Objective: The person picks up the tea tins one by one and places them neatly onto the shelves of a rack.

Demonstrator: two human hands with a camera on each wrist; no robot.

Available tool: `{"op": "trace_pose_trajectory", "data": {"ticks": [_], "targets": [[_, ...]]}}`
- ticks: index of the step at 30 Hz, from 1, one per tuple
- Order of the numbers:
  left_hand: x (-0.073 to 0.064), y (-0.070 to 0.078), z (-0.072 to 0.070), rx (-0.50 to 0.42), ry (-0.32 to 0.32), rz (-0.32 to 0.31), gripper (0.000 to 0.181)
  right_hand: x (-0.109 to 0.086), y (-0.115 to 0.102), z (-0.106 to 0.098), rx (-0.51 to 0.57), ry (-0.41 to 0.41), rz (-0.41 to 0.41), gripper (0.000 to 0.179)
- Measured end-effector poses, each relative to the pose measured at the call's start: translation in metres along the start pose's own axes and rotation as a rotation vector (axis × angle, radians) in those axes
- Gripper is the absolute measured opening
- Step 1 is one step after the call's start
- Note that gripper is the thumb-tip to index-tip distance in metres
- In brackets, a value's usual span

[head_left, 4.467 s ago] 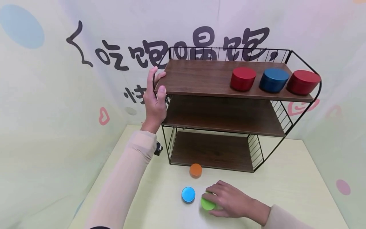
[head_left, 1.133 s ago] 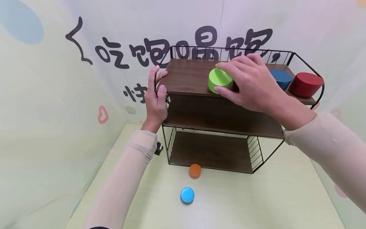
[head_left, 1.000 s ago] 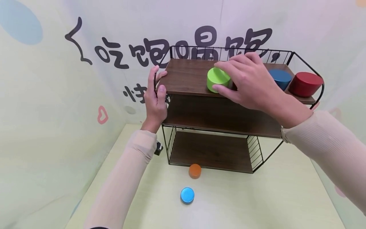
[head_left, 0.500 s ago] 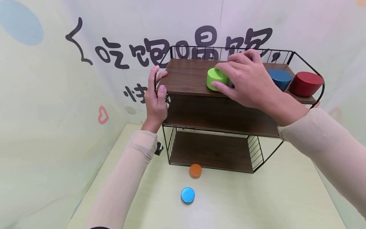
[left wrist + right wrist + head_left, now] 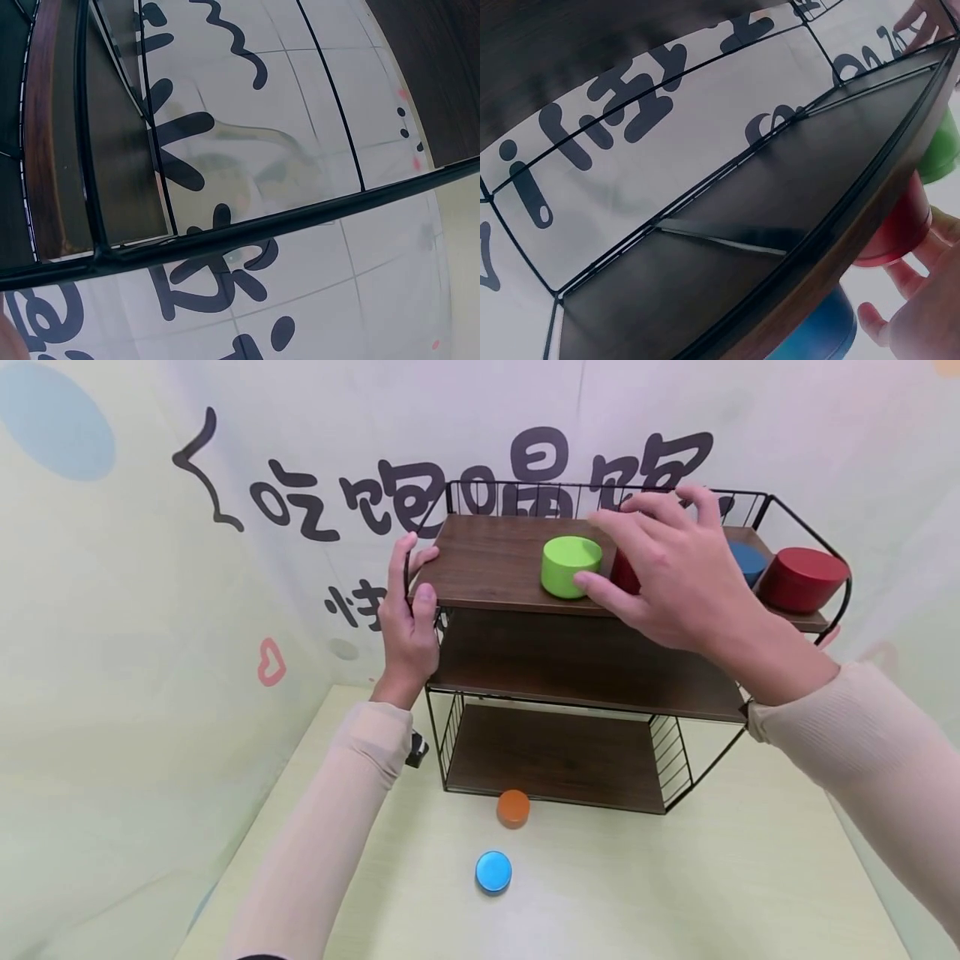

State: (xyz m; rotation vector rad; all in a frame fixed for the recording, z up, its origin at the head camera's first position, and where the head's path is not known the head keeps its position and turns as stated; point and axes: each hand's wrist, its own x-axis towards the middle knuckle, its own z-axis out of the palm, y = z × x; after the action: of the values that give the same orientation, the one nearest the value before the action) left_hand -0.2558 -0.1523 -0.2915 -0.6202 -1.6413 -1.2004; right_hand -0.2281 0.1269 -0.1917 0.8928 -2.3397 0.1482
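Note:
A three-tier rack (image 5: 487,560) with dark wood boards and a black wire frame stands on the table. My left hand (image 5: 408,618) grips the wire at its top left side. On the top board sits a bright green round tin (image 5: 566,568), upright near the front edge. Just right of it, my right hand (image 5: 675,577) hovers with spread, bent fingers, its thumb tip overlapping the green tin's right side. Behind that hand a red tin (image 5: 624,575) is partly hidden. In the right wrist view, fingers (image 5: 904,279) show beside the red tin, seen from below.
Further right on the top board are a blue tin (image 5: 747,562) and another red tin (image 5: 802,581). An orange tin (image 5: 513,808) lies at the rack's front foot, and a light blue tin (image 5: 493,871) nearer on the table (image 5: 637,893). A printed cloth hangs behind.
My right hand has brought the green tin from the table up to the top board, let go of it and drawn back slightly right. The left hand has kept its grip.

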Motion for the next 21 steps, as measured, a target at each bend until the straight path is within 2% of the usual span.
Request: {"op": "trace_pose_trajectory", "data": {"ticks": [6,10,16,21], "targets": [[-0.005,-0.025,-0.001,0.005,0.003,0.006,0.051,-0.015,0.003,-0.007,0.010,0.075,-0.001,0.060],[-0.007,-0.032,-0.002,0.001,0.005,0.010,0.052,-0.026,0.003,-0.010,0.036,0.167,-0.012,0.063],[-0.007,-0.034,-0.003,-0.006,-0.004,0.012,0.053,-0.046,-0.008,-0.007,0.124,0.380,-0.060,0.070],[-0.005,-0.019,-0.003,-0.016,-0.005,0.005,0.051,-0.064,-0.027,0.010,0.191,0.576,-0.153,0.060]]}}
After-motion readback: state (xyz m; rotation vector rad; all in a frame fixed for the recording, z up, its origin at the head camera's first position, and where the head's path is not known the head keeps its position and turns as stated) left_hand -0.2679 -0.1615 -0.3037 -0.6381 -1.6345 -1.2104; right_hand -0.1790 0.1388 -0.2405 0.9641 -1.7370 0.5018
